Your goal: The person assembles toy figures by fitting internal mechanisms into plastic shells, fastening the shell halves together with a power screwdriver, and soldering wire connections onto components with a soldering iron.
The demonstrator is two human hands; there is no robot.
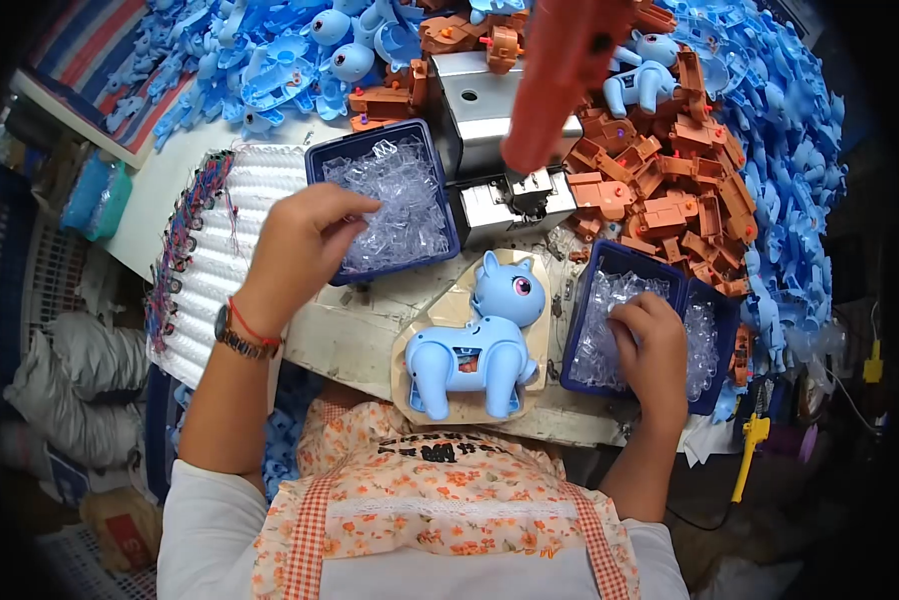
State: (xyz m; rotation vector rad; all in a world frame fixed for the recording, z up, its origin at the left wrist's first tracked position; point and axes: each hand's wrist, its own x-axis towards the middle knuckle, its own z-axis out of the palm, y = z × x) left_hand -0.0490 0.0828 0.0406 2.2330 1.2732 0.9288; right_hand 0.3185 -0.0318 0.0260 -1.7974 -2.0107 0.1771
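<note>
My left hand (315, 235) reaches over a dark blue bin (453, 225) heaped with small clear plastic pieces (395, 190). Its index finger and thumb stretch out over them with a gap between. My right hand (655, 340) is closed in a pinch over another dark blue bin (570, 370) of clear pieces (595, 335); I cannot make out what its fingertips hold. Between the hands, a light blue toy pony (485, 340) lies on its side in a cream-coloured holder (410, 395). An opening in the pony's belly shows something orange inside.
A metal fixture (510, 205) stands behind the pony, under a red bar (565, 90) hanging close overhead. Orange plastic housings (670, 200) and blue pony parts (790, 200) pile up behind and right. Wired parts (185, 230) line a white ridged tray (240, 260) at left.
</note>
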